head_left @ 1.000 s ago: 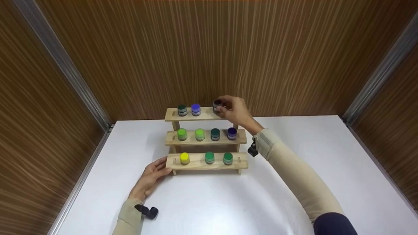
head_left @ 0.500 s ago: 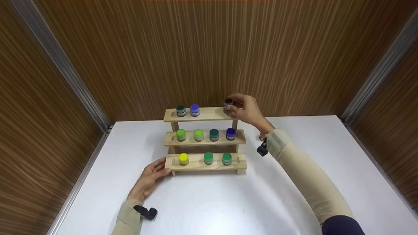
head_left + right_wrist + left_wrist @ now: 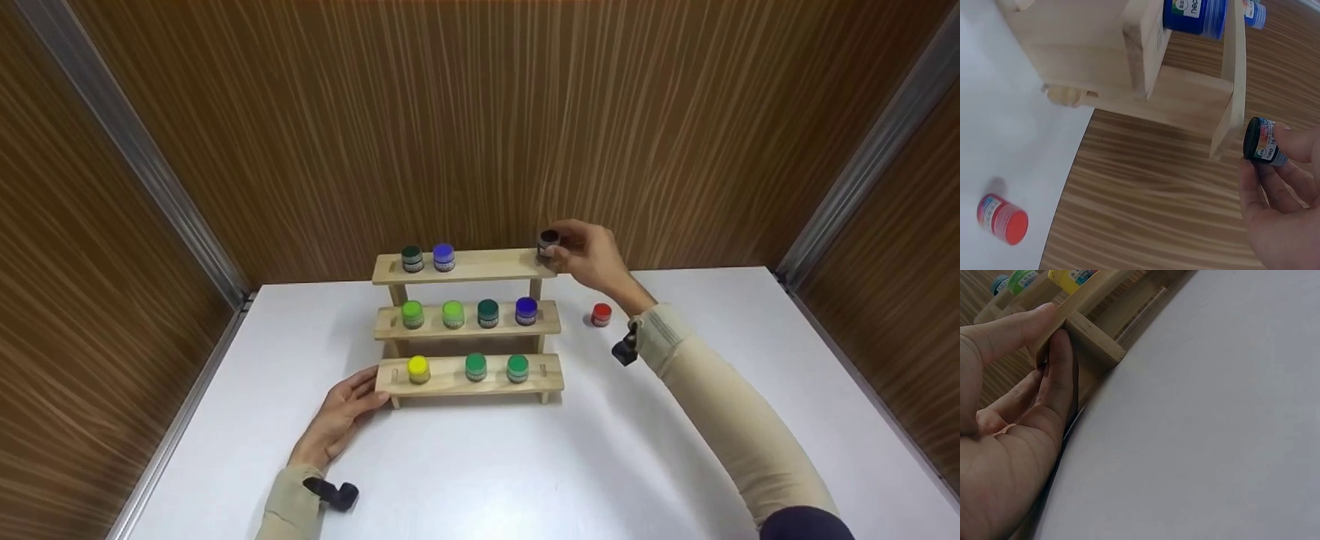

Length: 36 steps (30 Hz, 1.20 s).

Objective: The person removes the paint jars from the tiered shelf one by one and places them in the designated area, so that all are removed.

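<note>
A three-step wooden rack (image 3: 472, 386) stands on the white table, bearing several small paint jars. My left hand (image 3: 337, 420) pinches the left end of its lowest shelf; in the left wrist view the thumb (image 3: 1016, 329) lies on top and fingers underneath. My right hand (image 3: 592, 255) grips a dark paint jar (image 3: 548, 241) by the right end of the top shelf. In the right wrist view this dark jar (image 3: 1266, 140) sits between thumb and fingers, just off the shelf end. A dark green jar (image 3: 412, 259) and a violet jar (image 3: 443, 257) stand at the top left.
A red jar (image 3: 601, 315) stands on the table (image 3: 675, 315) right of the rack. On the middle shelf (image 3: 541, 327) are light green, dark green and blue jars; the lowest holds a yellow jar (image 3: 418, 369) and two green ones. A wood-grain wall (image 3: 480, 120) rises behind.
My right hand has moved right along the top shelf with the dark paint jar. The red jar has come out from behind the right forearm. My left hand keeps its hold.
</note>
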Each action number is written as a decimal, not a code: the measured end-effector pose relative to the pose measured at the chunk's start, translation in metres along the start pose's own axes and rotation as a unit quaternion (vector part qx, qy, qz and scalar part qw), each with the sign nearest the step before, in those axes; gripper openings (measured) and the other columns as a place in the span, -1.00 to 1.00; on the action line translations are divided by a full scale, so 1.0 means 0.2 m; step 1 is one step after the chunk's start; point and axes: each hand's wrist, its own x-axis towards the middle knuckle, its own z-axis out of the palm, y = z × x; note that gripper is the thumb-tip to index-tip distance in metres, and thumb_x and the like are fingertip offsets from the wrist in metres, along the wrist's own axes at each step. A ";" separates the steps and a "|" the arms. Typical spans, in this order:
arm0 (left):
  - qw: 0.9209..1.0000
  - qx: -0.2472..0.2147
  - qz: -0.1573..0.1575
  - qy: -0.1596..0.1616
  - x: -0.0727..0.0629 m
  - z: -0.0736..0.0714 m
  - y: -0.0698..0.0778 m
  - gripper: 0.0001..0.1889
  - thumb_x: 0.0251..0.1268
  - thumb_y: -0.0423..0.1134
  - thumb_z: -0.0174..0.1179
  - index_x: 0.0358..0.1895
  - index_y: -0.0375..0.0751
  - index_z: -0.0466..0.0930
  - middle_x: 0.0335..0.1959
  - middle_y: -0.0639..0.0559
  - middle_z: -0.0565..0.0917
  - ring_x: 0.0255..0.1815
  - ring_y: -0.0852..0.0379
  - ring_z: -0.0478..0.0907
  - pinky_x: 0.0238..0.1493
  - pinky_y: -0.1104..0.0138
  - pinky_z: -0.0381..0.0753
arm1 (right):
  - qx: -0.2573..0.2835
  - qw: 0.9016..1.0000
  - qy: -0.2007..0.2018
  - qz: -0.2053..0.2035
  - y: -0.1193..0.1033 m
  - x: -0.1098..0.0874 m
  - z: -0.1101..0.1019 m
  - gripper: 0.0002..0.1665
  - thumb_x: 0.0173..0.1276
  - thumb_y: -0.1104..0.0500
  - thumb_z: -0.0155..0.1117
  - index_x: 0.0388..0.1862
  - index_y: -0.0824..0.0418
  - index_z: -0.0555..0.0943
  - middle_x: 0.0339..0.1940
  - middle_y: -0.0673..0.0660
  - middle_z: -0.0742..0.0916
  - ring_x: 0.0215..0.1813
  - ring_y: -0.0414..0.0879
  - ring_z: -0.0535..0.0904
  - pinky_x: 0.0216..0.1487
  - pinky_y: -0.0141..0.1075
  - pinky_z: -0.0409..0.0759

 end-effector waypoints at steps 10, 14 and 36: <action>1.000 0.006 0.001 0.001 -0.01 0.00 0.00 -0.20 0.46 -0.44 0.30 0.66 -0.46 0.11 0.64 -0.46 0.24 0.46 -0.01 0.49 0.34 0.42 0.62 | -0.017 1.000 0.018 0.005 0.08 -0.04 -0.09 -0.57 0.54 0.35 0.32 0.35 0.34 0.64 0.23 0.34 0.74 0.26 0.21 0.69 0.39 0.06 0.66; 1.000 0.010 0.004 0.002 -0.02 0.00 0.00 -0.19 0.46 -0.45 0.30 0.66 -0.47 0.09 0.64 -0.47 0.23 0.44 0.02 0.52 0.31 0.43 0.63 | -0.024 0.999 0.029 -0.005 0.12 -0.05 -0.13 -0.57 0.52 0.37 0.33 0.33 0.39 0.63 0.21 0.37 0.75 0.23 0.23 0.71 0.34 0.07 0.69; 1.000 0.001 0.004 -0.007 -0.01 -0.01 0.00 -0.20 0.46 -0.46 0.28 0.66 -0.46 0.09 0.65 -0.45 0.23 0.48 -0.01 0.48 0.36 0.40 0.61 | -0.046 0.997 0.038 0.053 0.33 -0.17 -0.28 -0.57 0.56 0.33 0.32 0.36 0.35 0.62 0.25 0.38 0.73 0.26 0.24 0.68 0.34 0.05 0.68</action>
